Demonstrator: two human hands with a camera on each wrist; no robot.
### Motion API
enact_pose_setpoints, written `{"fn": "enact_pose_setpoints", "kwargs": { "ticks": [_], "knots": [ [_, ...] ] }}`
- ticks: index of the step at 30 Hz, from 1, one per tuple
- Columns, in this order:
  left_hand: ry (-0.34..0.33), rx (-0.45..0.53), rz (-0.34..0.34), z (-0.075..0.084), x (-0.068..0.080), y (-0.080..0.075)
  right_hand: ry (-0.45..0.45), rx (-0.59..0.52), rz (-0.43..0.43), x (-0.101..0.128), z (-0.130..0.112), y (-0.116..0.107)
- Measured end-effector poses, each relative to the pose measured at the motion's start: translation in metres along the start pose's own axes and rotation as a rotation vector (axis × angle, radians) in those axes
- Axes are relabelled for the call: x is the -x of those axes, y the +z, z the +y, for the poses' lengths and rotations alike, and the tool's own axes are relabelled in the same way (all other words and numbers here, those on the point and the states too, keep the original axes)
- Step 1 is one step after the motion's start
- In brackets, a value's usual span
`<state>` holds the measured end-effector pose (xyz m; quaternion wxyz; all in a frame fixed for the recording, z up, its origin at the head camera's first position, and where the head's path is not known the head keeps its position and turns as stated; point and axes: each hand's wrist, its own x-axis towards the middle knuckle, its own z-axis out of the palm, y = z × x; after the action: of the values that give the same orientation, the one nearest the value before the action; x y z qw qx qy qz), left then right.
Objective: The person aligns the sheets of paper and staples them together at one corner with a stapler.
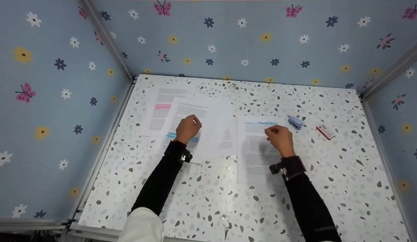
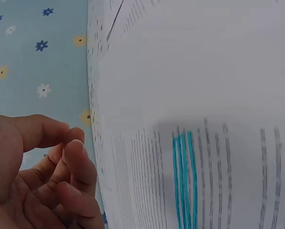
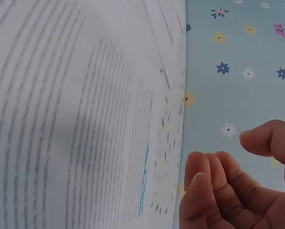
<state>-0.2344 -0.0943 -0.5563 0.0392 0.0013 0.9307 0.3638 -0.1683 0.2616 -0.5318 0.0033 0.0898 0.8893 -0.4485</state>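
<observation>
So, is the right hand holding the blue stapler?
No, the right hand is over a printed sheet; the blue stapler lies apart, untouched.
</observation>
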Motion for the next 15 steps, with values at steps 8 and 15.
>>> {"fn": "enact_pose_setpoints", "kwargs": {
  "ticks": [8, 15],
  "knots": [
    [-0.037, -0.002, 0.06, -0.034, -0.007, -0.037, 0.047, -0.234, -0.062, -0.015, -0.039, 0.043],
    [-0.129, -0.065, 0.074, -0.077, -0.011, -0.055, 0.109, -0.381, -0.148, -0.017, -0.066, 0.097]
  ]
}}
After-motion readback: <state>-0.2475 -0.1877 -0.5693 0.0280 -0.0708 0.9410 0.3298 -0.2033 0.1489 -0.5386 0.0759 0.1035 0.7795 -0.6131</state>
